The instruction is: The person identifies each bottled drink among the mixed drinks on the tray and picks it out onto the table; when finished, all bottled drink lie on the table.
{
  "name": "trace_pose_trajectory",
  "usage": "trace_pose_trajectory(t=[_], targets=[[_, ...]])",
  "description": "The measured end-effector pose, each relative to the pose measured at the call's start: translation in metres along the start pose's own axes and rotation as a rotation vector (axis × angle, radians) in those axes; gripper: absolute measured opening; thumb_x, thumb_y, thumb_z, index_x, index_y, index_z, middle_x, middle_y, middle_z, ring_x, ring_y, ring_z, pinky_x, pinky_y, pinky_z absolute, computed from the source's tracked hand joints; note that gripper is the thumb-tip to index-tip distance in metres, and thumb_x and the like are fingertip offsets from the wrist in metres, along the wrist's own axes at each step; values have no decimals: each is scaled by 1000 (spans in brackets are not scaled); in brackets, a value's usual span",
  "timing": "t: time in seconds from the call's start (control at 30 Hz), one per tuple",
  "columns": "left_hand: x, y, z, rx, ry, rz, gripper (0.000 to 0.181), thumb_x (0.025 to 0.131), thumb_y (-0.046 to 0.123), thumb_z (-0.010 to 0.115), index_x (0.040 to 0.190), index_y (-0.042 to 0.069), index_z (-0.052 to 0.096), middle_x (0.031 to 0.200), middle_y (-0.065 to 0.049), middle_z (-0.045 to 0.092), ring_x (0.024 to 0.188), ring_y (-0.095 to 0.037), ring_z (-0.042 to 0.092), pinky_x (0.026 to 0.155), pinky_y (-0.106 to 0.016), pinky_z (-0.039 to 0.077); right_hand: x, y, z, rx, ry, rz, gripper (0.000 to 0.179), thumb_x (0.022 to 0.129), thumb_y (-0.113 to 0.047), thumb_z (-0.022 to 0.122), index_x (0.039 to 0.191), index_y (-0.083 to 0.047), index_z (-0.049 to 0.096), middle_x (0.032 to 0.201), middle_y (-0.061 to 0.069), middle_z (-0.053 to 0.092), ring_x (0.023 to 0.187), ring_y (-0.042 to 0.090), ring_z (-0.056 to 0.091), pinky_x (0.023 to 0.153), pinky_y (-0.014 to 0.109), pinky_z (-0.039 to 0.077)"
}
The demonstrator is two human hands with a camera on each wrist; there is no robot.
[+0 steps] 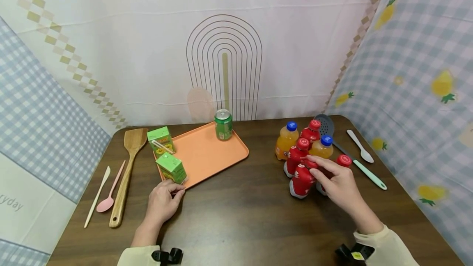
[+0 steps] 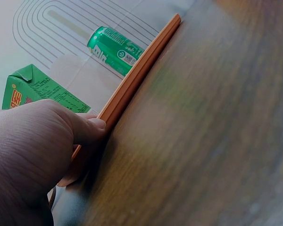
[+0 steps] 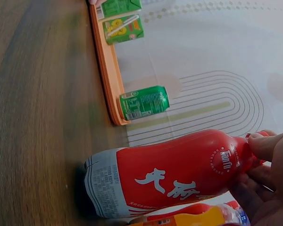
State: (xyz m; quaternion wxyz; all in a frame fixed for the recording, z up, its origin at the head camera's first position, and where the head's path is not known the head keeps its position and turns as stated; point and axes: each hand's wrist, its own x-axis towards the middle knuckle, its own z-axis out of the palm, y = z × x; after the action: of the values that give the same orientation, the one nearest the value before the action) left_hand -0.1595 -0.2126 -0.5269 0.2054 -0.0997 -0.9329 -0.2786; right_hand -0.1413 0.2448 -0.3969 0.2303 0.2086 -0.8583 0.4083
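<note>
At its near left corner, an orange tray (image 1: pixel 208 157) is gripped by my left hand (image 1: pixel 163 202); the left wrist view shows the thumb on the rim (image 2: pixel 132 80). Two green drink cartons (image 1: pixel 171 168) and a green can (image 1: pixel 223 125) stand on the tray. Over on the right, my right hand (image 1: pixel 338 184) pinches a red bottle (image 1: pixel 301 182) around its cap and neck. That bottle (image 3: pixel 179 174) has white lettering and a pale base; whether it touches the table is unclear. Other red bottles (image 1: pixel 295 159) and two orange drink bottles (image 1: pixel 286 141) with blue caps crowd behind it.
A wooden spatula (image 1: pixel 129 167), a pink spoon (image 1: pixel 110 196) and a white knife (image 1: pixel 97 196) lie left of the tray. Right of the bottles lie a slotted turner (image 1: pixel 369 174) with a mint handle and a white spoon (image 1: pixel 360 147). A patterned cloth (image 1: pixel 155 52) hangs behind the table.
</note>
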Motion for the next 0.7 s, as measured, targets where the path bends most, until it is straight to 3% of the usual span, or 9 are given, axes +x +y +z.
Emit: trace_pose_trajectory(t=[0.33,0.57,0.7], targets=[[0,-1,1,1,7,7,8,73,8,82,76,14,77,71,7,61,71,-16,60,64,-39,48,-4,7,-4,-53,12,8,38,75,15,72,112,7,67,108,19,68,106,-11,54,84,7,43],[0,-1,1,0,9,12,9,73,7,82,75,14,77,71,7,61,70,-16,60,63,-39,47,-12,38,-1,-61,20,4,44,74,12,75,115,-1,69,111,13,69,107,-11,55,84,7,42],[0,-1,1,2,6,8,9,73,8,82,76,14,77,71,7,61,70,-15,60,63,-38,47,-14,44,0,-82,12,7,45,76,6,76,119,-8,68,113,7,69,107,-9,56,85,7,42]])
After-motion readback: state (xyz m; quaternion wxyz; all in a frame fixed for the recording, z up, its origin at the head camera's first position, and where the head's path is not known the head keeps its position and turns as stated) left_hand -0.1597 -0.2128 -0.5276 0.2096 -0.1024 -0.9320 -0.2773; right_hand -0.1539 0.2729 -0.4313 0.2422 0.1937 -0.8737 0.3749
